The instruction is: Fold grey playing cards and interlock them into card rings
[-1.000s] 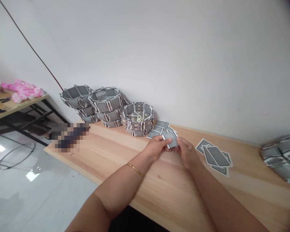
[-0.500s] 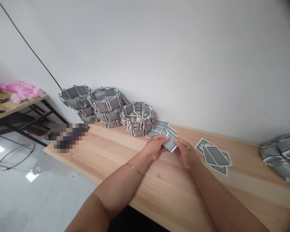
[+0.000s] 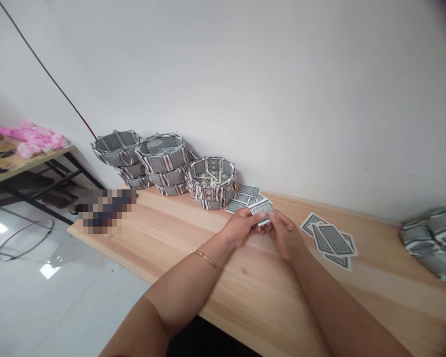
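Both hands meet over the middle of the table (image 3: 245, 292): the left hand (image 3: 241, 229) and the right hand (image 3: 285, 234) are each closed in a pinch on one grey-backed card (image 3: 263, 210), held between the fingertips just off the wood. Half a second ago the card lay flatter and lower, tilted toward the right hand; now it sits higher and more tucked between the two thumbs, so the fingers look to be creasing or squaring it, a fold in progress rather than a card being set down. A thin bangle (image 3: 207, 260) rings the left wrist. At 12 o'clock from the hands, just beyond the fingertips, a small heap of cards (image 3: 245, 196) lies on the wood; at 3 o'clock a second fan of cards (image 3: 330, 240) lies apart. At 10 to 11 o'clock stand the card bowls (image 3: 210, 181), and further left more stacked bowls (image 3: 159, 158), all against the wall (image 3: 282, 99). More folded work (image 3: 434, 238) sits at the far right edge. Bare wood lies open toward 6 and 8 o'clock up to the near edge; the wall closes off 12 o'clock.
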`<state>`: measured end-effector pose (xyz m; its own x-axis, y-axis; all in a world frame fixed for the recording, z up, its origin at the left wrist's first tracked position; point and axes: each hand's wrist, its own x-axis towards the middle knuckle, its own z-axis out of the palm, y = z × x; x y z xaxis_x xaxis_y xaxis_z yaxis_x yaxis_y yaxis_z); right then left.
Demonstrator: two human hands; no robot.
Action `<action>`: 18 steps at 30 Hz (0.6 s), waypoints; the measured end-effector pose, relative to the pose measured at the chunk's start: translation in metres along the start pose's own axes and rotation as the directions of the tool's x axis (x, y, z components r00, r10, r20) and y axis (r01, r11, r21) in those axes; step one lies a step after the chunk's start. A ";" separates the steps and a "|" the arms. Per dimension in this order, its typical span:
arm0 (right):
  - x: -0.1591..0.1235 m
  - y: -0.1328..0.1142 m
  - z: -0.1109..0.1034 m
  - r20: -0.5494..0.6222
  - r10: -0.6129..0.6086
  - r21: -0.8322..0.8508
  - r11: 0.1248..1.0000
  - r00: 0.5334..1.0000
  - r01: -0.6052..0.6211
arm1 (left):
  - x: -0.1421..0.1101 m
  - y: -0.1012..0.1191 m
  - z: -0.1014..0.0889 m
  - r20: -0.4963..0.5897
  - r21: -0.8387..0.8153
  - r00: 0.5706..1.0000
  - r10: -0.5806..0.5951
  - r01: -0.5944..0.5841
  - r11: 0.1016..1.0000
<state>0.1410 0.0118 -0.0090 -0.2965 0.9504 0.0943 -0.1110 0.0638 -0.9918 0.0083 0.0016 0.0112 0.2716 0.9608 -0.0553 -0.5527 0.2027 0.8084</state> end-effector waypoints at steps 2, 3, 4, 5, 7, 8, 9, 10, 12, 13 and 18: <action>-0.001 -0.003 -0.001 -0.019 -0.026 -0.066 0.997 0.999 0.025 | 0.000 0.000 0.001 0.009 0.017 1.000 0.017 -0.017 1.000; -0.002 -0.005 -0.002 -0.036 -0.045 -0.106 0.994 0.998 0.041 | 0.000 0.000 0.001 0.014 0.040 1.000 0.025 -0.026 0.999; -0.002 -0.007 -0.003 -0.062 -0.065 -0.149 0.987 0.996 0.055 | -0.001 0.000 0.001 0.017 0.073 0.999 0.028 -0.029 0.997; -0.003 -0.009 -0.004 -0.097 -0.082 -0.193 0.979 0.992 0.062 | -0.001 0.000 0.001 0.022 0.112 1.000 0.021 -0.023 0.993; -0.004 -0.014 -0.007 -0.171 -0.092 -0.261 0.964 0.981 0.045 | -0.002 -0.001 0.002 0.034 0.171 0.999 -0.022 0.015 0.985; -0.004 -0.015 -0.008 -0.192 -0.088 -0.280 0.959 0.977 0.031 | -0.002 -0.001 0.002 0.038 0.180 0.998 -0.042 0.034 0.983; -0.003 -0.016 -0.009 -0.193 -0.078 -0.286 0.958 0.978 0.020 | -0.002 -0.002 0.001 0.041 0.172 0.998 -0.053 0.045 0.984; -0.003 -0.016 -0.009 -0.171 -0.062 -0.273 0.962 0.983 0.013 | -0.002 -0.003 0.001 0.037 0.151 0.998 -0.049 0.043 0.988; -0.002 -0.013 -0.009 -0.089 -0.024 -0.205 0.979 0.996 0.005 | 0.000 -0.003 0.000 -0.012 0.088 1.000 -0.014 0.015 0.996; -0.002 -0.011 -0.009 -0.040 -0.013 -0.174 0.985 0.999 0.006 | 0.001 -0.003 -0.001 -0.055 0.050 0.998 0.007 -0.004 0.999; -0.003 -0.006 -0.006 0.133 -0.031 -0.243 0.968 0.991 0.063 | 0.003 0.002 -0.003 -0.221 -0.079 0.973 0.060 -0.079 0.994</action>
<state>0.1483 0.0102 -0.0037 -0.4166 0.8989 0.1355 0.1048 0.1955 -0.9751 0.0061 0.0056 0.0109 0.0572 0.9893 -0.1345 -0.6333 0.1401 0.7611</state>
